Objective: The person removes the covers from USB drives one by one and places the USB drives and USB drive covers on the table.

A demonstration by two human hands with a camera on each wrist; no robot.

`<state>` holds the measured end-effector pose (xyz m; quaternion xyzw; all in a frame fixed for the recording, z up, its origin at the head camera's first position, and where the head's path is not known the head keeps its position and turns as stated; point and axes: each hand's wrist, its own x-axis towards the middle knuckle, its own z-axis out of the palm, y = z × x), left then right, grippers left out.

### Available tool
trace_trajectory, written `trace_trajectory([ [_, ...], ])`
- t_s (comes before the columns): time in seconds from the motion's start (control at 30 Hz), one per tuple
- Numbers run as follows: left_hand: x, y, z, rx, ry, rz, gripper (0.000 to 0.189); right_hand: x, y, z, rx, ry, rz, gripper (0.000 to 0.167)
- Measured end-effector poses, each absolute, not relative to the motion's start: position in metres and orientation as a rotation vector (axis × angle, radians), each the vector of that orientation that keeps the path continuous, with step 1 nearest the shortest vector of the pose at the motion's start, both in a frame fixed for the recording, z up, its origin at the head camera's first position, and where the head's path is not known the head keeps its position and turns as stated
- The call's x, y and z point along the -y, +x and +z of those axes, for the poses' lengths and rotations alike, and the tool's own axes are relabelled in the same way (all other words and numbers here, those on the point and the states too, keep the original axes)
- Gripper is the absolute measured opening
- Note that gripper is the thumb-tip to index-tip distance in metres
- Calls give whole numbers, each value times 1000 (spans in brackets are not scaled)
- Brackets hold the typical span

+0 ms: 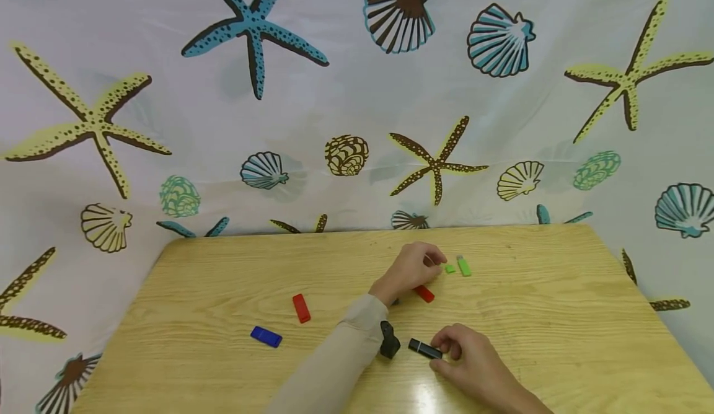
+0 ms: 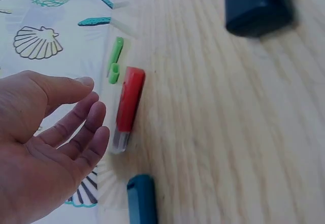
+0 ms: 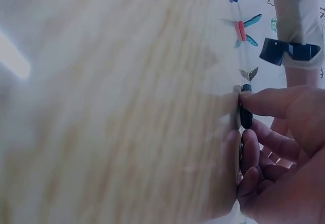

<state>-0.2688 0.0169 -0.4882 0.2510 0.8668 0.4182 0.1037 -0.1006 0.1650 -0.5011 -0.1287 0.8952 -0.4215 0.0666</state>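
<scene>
— Where's the black stick (image 1: pixel 424 348)?

— On the wooden table (image 1: pixel 558 315), its right end pinched between thumb and fingers of my right hand (image 1: pixel 471 358). My left hand (image 1: pixel 409 268), fingers loosely bent, holds nothing; it's beyond the black stick, just beside a small green piece (image 1: pixel 450 269).

— Anything else out there?

— A green stick (image 1: pixel 464 266), also beyond the black stick. Nearer the black stick, a red stick (image 1: pixel 425 294) and a dark blue stick (image 2: pixel 142 198) sit partly hidden from my head by my left hand and wrist.

— And left of the black stick?

— My sleeve (image 1: pixel 340 352) stretches across there; past it lie another red stick (image 1: pixel 301 308) and a bright blue stick (image 1: pixel 266 336).
</scene>
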Motion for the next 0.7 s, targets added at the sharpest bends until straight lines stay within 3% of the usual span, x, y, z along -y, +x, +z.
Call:
trace_trajectory([
  [0.7, 69, -209, -475, -2362, 783, 1644, 22, -161, -106, -492, -2720, -425, -1385, 17],
])
